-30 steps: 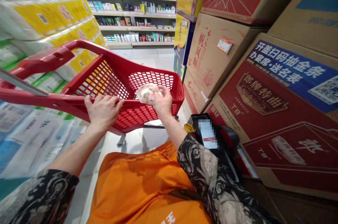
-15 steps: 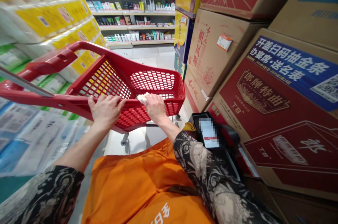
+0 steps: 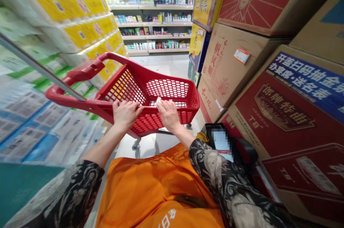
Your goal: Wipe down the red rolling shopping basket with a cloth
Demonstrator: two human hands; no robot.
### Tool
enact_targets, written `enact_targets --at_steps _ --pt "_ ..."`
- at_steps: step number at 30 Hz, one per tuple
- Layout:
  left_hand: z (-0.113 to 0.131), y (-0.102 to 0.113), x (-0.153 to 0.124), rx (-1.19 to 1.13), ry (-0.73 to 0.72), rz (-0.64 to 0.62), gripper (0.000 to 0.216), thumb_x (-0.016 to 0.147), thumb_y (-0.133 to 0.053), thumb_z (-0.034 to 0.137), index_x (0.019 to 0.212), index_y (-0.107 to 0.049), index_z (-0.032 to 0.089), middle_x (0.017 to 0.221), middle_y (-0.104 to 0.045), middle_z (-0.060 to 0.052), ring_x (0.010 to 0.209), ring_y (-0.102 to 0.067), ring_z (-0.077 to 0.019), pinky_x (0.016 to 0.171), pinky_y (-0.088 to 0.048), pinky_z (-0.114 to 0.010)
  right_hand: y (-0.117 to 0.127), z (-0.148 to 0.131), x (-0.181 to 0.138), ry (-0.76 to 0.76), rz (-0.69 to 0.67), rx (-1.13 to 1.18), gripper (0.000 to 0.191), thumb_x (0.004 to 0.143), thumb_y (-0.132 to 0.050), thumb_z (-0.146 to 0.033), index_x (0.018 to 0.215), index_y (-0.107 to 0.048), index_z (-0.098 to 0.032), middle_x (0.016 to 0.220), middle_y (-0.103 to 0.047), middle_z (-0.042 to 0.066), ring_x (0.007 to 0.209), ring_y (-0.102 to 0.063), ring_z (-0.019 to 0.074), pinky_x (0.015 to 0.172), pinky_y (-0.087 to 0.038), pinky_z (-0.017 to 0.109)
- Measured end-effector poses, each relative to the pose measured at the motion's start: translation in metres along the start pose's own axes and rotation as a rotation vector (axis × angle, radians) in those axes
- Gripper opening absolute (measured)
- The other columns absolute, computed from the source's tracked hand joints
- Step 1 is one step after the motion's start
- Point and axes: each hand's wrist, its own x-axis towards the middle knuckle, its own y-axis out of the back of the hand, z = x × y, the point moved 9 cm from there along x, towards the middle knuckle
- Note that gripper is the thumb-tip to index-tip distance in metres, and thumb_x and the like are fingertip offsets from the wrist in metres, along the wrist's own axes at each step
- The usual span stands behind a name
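Note:
A red plastic shopping cart (image 3: 195,96) with perforated sides stands before me, its handle toward the left. My left hand (image 3: 125,114) is closed over the near side rim, fingers curled inward. Farther right along that same rim, my right hand (image 3: 169,115) presses a crumpled white cloth (image 3: 159,101) against the red plastic. Most of the cloth is hidden beneath the fingers. I see no goods inside the basket.
Yellow-and-white wrapped packs (image 3: 72,4) are piled at left, with blue-and-white packs (image 3: 24,124) nearer. Cardboard cartons (image 3: 228,52) form a wall at right. A dark device with a lit screen (image 3: 221,140) is beside my right forearm. Stocked shelves (image 3: 161,7) stand behind.
The view has shifted, so the cart, both hands and the cartons appear farther right and slightly lower. My right hand now covers more of the cloth; both hands stay on the rim.

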Motion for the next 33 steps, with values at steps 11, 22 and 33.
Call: enact_targets --at_steps 11,22,33 --pt "-0.035 0.02 -0.009 0.051 0.007 0.075 0.034 0.089 -0.037 0.04 0.08 -0.066 0.025 0.084 -0.068 -0.005 0.09 -0.055 -0.0222 0.091 -0.027 -0.044 0.043 0.125 -0.045 -0.275 0.344 -0.121 0.046 0.081 -0.032 -0.012 0.123 -0.051 -0.011 0.114 -0.057 0.017 0.11 -0.046 0.0264 0.094 -0.037 0.047" --pt "-0.028 0.029 -0.016 0.034 0.029 0.149 0.022 0.086 -0.047 0.038 0.082 -0.064 0.023 0.084 -0.068 -0.004 0.086 -0.057 -0.021 0.092 -0.031 -0.043 -0.003 0.036 0.002 0.124 0.183 -0.03 0.04 0.083 -0.038 -0.013 0.119 -0.054 -0.017 0.111 -0.06 0.012 0.101 -0.051 0.0244 0.091 -0.042 0.043" --pt "-0.034 0.032 -0.016 -0.052 0.057 0.195 0.023 0.087 -0.045 0.034 0.077 -0.063 0.023 0.081 -0.067 -0.005 0.084 -0.058 -0.0215 0.088 -0.035 -0.041 -0.013 -0.007 0.024 0.114 0.202 -0.006 0.043 0.083 -0.033 -0.008 0.123 -0.05 -0.01 0.113 -0.058 0.016 0.104 -0.048 0.0247 0.096 -0.039 0.045"
